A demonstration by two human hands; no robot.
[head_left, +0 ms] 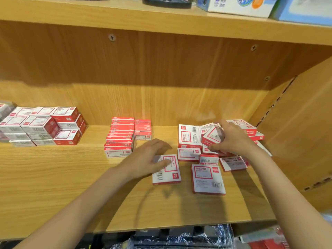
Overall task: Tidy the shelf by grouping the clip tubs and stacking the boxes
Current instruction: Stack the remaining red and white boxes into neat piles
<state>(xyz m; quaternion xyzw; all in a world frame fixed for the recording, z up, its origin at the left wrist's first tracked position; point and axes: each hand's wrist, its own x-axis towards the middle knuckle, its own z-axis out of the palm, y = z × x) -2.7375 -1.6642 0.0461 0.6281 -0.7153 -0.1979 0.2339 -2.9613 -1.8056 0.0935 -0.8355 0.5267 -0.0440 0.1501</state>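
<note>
My right hand (233, 139) pinches a tilted box (213, 136) atop the heap at three o'clock; my left hand (152, 157), fingers spread, steadies a flat box (168, 174). I'd lift straight up.

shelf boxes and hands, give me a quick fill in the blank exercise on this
1. The left hand rests on a flat ___ and white box.
2. The right hand grips a small box above the ___ pile.
3. The tall neat stack stands to the ___ of the left hand.

Missing: red; loose; left

Blue-white cartons (239, 5) on upper shelf (89, 17)
</note>
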